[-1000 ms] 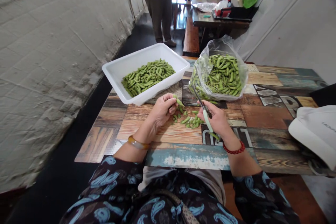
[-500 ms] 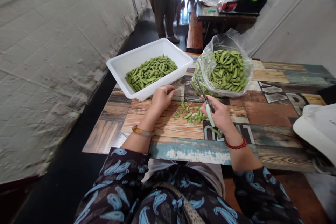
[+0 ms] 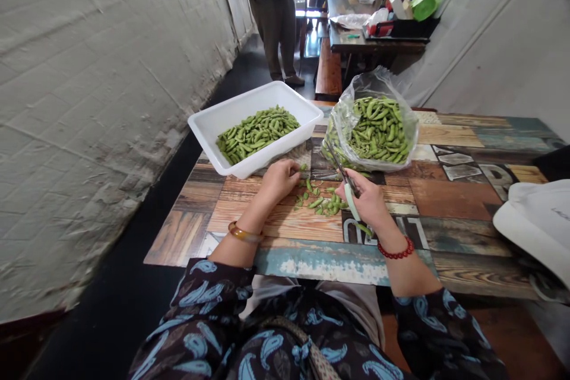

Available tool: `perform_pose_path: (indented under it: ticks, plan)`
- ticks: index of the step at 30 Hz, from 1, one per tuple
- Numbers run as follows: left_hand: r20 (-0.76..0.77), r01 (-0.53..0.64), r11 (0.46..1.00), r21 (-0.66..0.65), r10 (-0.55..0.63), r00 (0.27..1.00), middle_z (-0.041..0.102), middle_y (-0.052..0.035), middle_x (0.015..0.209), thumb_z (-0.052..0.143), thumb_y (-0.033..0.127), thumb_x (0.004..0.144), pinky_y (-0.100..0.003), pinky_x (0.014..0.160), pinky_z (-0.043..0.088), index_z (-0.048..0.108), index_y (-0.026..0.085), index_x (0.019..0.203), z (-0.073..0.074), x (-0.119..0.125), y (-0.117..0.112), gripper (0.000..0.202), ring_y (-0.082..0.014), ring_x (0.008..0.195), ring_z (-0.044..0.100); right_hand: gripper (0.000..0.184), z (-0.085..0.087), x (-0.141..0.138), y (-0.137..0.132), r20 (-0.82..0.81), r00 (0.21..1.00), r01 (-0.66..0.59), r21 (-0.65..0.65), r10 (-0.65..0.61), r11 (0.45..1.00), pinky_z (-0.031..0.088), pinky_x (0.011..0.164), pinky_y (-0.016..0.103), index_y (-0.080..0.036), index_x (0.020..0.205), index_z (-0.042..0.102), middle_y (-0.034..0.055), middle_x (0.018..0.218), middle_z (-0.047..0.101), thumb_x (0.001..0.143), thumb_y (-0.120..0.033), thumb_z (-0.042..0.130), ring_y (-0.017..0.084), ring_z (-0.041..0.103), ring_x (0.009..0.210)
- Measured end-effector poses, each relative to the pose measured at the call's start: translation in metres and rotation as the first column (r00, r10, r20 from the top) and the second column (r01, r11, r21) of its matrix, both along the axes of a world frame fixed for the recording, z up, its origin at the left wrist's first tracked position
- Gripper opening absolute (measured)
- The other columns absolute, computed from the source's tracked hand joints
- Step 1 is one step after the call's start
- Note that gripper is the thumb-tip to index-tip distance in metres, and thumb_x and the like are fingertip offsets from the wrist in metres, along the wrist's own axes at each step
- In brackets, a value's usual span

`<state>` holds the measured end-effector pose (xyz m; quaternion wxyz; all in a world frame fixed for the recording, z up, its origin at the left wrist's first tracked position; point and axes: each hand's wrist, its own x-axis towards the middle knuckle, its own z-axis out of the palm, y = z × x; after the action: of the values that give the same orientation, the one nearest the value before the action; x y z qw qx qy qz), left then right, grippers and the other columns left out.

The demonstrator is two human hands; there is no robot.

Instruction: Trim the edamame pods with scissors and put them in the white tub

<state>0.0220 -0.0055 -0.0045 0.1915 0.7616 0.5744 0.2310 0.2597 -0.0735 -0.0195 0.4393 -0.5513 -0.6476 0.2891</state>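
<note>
Scissors [image 3: 350, 197] in right hand [image 3: 369, 199]; pods [image 3: 332, 205] loose on tabletop [image 3: 285, 227]

Right fingers: clamped around the scissors, pale green handle toward the wearer, dark blades angled forward and left. Left hand [image 3: 278, 180]: fingers drawn together, curled low over the tabletop. A green pod [image 3: 303, 167] shows just beside their tips; cannot tell whether it is gripped.

Between the hands: small scatter of loose pods and cut bits. One single pod [image 3: 364, 230] lies apart, just below the right hand.

Beyond the left hand: white tray [image 3: 205, 120], set at a slant, partly filled with green pods. Beyond the right hand: clear plastic bag [image 3: 371, 80], mouth open toward the wearer, holding more pods. Blade tips overlap its near left side in view; contact unclear.

Wrists: amber bangle [image 3: 244, 234] on left, red bead bracelet [image 3: 396, 252] on right. White cap [image 3: 537, 214] at the tabletop's right end. Farther off, a standing person [image 3: 274, 24].
</note>
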Motion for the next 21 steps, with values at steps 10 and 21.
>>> perform_pose_path:
  ticks: [10,21]
  plan:
    - [0.885,0.364,0.872,-0.327,0.147,0.442,0.056,0.0027,0.066,0.075,0.038,0.074,-0.018,0.045,0.02,0.056,0.015,0.086,0.021,0.014,-0.019,0.032,-0.0029,0.046,0.034,0.054,0.002,-0.001,-0.003,0.019,0.994,-0.104,-0.064,0.105,0.993,0.056,0.085,0.035,-0.019,0.131,0.061,0.0072,0.095,0.073,0.081,-0.04,0.068,0.02,0.069,0.085]
    - [0.878,0.328,0.902,-0.28,0.103,0.468,0.059,0.0,0.077,0.081,0.034,0.068,-0.021,0.059,0.037,0.069,0.014,0.078,0.018,0.015,-0.027,0.026,-0.0074,0.064,0.05,0.056,-0.002,-0.001,-0.003,0.046,0.993,-0.107,-0.079,0.111,0.991,0.055,0.086,0.036,-0.019,0.132,0.058,0.0084,0.096,0.072,0.082,-0.04,0.068,0.021,0.069,0.088]
